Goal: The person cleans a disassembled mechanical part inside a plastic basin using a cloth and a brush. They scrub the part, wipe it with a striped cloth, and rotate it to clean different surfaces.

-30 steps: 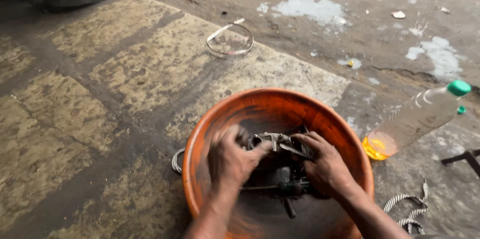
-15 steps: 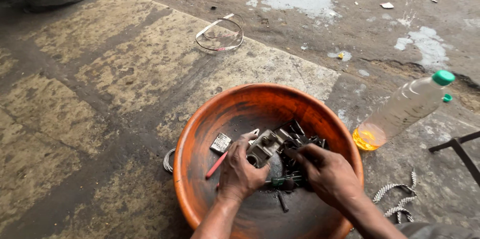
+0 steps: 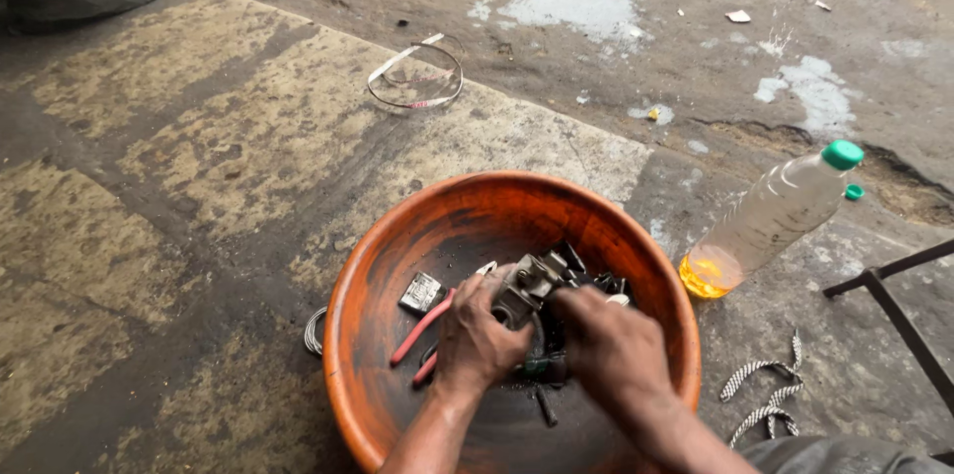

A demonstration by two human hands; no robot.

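Hands work together inside an orange basin (image 3: 397, 245) set on stained concrete. The left hand (image 3: 479, 340) curls its fingers tight around a grey metal engine part (image 3: 532, 283), held just above the basin's dark bottom, and the right hand (image 3: 611, 345) pinches its far side. Red-handled pliers (image 3: 422, 330) lie beside them. A green-capped plastic bottle (image 3: 770, 221) leans nearby.

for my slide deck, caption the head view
Both hands grip a grimy metal part in an orange basin, bottle alongside.
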